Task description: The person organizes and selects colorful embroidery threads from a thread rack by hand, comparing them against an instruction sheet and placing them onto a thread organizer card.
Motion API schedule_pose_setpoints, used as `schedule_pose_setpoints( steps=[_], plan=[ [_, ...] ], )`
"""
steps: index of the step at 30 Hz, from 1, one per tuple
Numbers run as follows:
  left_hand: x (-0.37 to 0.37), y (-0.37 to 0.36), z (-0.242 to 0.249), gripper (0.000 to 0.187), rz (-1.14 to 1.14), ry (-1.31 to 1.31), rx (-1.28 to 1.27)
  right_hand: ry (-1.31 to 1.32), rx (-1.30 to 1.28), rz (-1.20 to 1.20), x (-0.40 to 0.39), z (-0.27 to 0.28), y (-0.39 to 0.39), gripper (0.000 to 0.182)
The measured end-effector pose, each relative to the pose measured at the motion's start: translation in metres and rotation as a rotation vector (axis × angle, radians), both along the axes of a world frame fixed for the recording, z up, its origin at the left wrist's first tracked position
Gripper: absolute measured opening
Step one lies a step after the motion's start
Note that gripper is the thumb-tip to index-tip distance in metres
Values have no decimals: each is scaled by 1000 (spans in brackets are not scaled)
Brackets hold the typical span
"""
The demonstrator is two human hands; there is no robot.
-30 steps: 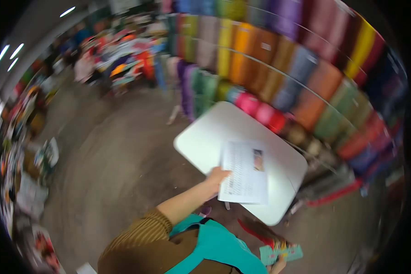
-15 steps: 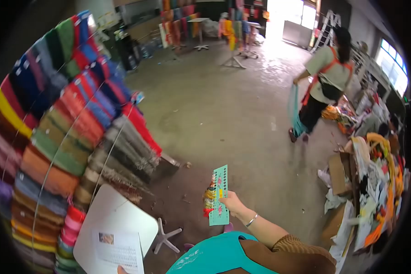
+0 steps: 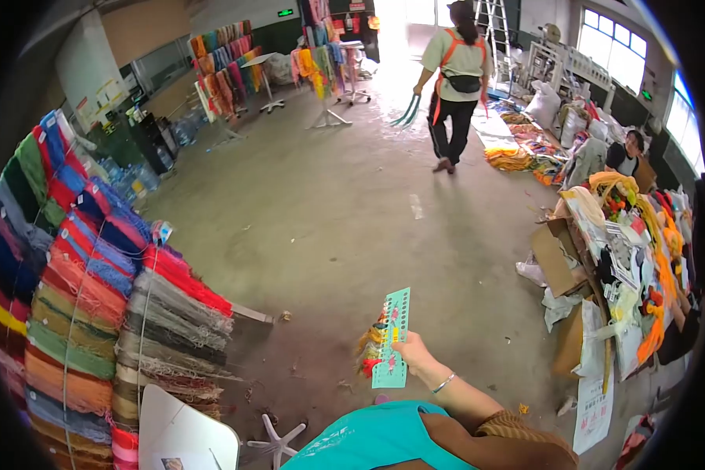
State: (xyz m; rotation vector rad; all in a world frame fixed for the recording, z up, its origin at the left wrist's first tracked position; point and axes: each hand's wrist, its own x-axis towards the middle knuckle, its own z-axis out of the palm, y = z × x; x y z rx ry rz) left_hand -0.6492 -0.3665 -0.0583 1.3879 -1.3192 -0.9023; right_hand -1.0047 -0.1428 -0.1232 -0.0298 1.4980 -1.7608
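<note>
My right hand is closed on the edge of a teal thread card, held upright in front of my teal apron. A row of holes runs along the card, with small pink printed flowers and a yellow patch on its face. Short bundles of coloured thread, in brown, yellow and red, hang from its left side. My left hand is out of view. At the lower left stands a white tabletop with part of a printed sheet at its bottom edge.
Racks of coloured yarn hanks line the left. A cluttered table with yarn, papers and cardboard stands right, where another person sits. A person in orange straps walks ahead carrying teal strands. More racks stand far back.
The view has swung right and up. The walking person is farther away. My left fingertip, earlier on the printed sheet, has left the view. The card stays in my right hand.
</note>
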Motion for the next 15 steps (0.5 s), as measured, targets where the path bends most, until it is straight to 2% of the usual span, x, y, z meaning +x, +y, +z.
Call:
schedule_pose_setpoints(
  steps=[4,6,12,15],
  plan=[
    [-26,-1,2,40,-60,-19,-18,-33,-59,-48,-16,13,20,33],
    [-35,-1,3,40,-77,-30,-23,-44,-17,-66,-19,27,25,39],
    [-46,-5,4,39,-109,-54,-37,90,-51,-196,-25,0,38,33],
    [-48,-6,2,39,-109,-67,-38,39,-47,-253,-25,1,45,32]
  ],
)
